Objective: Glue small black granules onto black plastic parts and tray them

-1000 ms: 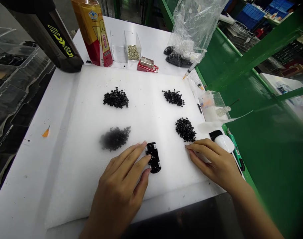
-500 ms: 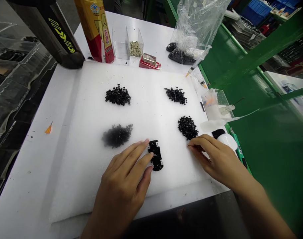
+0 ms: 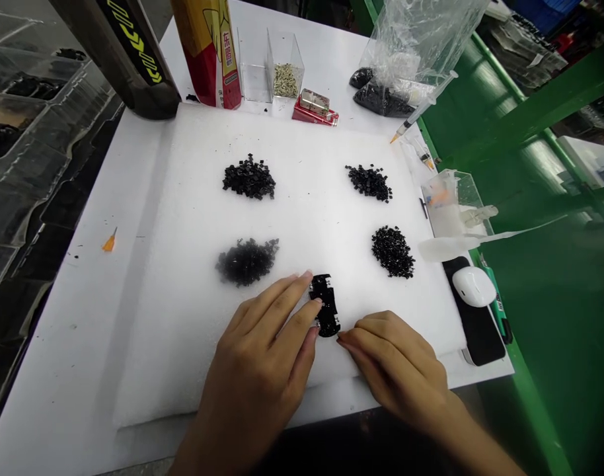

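Note:
A small black plate [image 3: 326, 305] with shiny bits at its corners lies on the white foam sheet [image 3: 183, 344]. My left hand [image 3: 267, 340] rests at its left side, fingers apart, fingertips touching its edge and surface. At its lower right corner is my right hand [image 3: 396, 363], thumb and forefinger pinched together; anything between them is too small to make out. Four piles of tiny black pieces lie beyond: upper left [image 3: 249, 177], lower left [image 3: 247, 262], upper right [image 3: 369, 182] and lower right [image 3: 392, 251].
A dark bottle [image 3: 128, 59], a gold-red carton [image 3: 210, 53], a clear box of small metal parts [image 3: 285, 79] and a plastic bag [image 3: 411, 59] stand at the back. On the right are a syringe [image 3: 423, 109], a phone [image 3: 475, 324] and a white earphone case [image 3: 474, 286].
My right hand has moved left and nearer, from beside the lower right pile to the black plate's lower corner, still pinched. The view has shifted slightly; my left hand stays on the plate.

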Motion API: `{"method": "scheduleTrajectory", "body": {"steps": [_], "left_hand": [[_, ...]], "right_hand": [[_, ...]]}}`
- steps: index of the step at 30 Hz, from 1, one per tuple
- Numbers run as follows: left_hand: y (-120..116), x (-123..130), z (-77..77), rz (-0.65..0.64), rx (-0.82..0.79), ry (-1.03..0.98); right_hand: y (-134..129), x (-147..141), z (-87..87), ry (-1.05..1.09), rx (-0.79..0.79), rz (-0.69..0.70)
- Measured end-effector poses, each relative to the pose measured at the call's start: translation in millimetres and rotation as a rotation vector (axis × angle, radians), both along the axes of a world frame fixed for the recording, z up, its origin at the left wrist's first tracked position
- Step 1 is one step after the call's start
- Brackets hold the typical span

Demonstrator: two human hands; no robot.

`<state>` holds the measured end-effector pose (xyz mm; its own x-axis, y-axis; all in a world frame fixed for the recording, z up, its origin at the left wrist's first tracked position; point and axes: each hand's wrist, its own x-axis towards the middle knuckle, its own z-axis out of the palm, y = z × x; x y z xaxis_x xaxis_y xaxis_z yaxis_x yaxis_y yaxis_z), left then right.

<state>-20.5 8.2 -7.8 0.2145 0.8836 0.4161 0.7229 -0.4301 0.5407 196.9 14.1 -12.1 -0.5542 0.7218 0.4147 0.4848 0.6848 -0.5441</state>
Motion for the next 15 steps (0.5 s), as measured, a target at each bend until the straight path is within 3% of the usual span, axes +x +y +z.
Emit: {"method": "scheduleTrajectory", "body": {"steps": [5,15], "left_hand": [[-2.3,-0.9,-1.3,-0.008,-0.014,0.007],[-2.1,-0.5,-0.2,-0.002,-0.022,-0.015]], "right_hand": [[-0.6,-2.2,-3.4,-0.022,0.062,-0.040],[0.2,-3.4,1.2,-0.014,-0.010,-0.046]]}}
